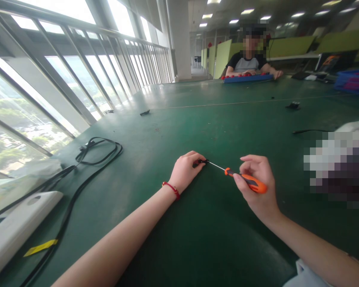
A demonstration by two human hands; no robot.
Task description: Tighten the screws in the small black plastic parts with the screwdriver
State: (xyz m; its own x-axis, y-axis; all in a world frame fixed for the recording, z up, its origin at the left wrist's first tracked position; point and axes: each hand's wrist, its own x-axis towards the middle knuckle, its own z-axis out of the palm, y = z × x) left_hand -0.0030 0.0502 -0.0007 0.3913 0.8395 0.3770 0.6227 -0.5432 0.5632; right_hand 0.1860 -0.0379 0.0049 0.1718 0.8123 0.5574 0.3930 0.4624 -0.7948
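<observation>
My left hand (pixel 188 169), with a red cord bracelet (pixel 172 190) at the wrist, is closed on a small black part (pixel 201 161) low over the green table (pixel 155 235). The fingers hide most of that part, so its kind does not show. In my right hand (pixel 261 191) lies a screwdriver (pixel 254 183) with an orange and dark grey handle, the thumb against the handle and the fingers curled round behind it. Its thin metal shaft (pixel 217 165) points left, and the tip meets the black part at my left fingertips.
A black cable (pixel 74 199) and a white power strip (pixel 24 227) lie at the left, by a metal railing (pixel 107 63). Small black pieces (pixel 144 113) are scattered farther back. Across the table a person (pixel 248 59) sits behind a blue tray (pixel 248 78). A blue basket (pixel 351 83) stands far right.
</observation>
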